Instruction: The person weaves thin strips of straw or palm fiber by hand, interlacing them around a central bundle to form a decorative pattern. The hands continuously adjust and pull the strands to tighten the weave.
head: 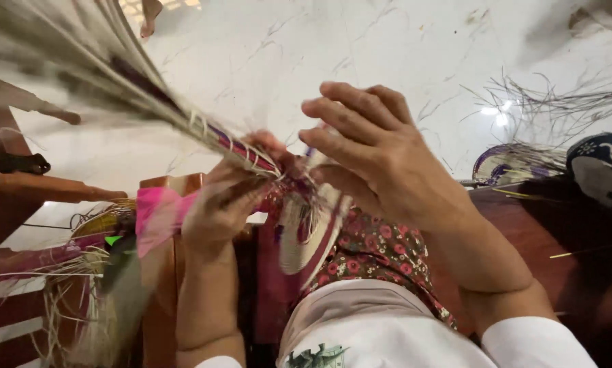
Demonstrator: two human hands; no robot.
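My left hand (224,201) grips a woven coil piece (306,232) of pale and purple fibre, held over my lap. A long bundle of loose straw-like strands (101,75) runs from the coil up to the upper left, bound with purple and white wrapping (241,150) near my fingers. My right hand (381,157) hovers over the coil with fingers curled, fingertips close to the binding point; what it pinches is hidden. A pink strip (157,211) lies beside my left hand.
White marble-patterned floor (306,48) spreads ahead. Brown wooden furniture (20,184) stands at left. Loose fibres (551,102) and a finished woven piece (507,163) lie at right. More straw (81,286) piles at lower left. Floral fabric (381,252) covers my lap.
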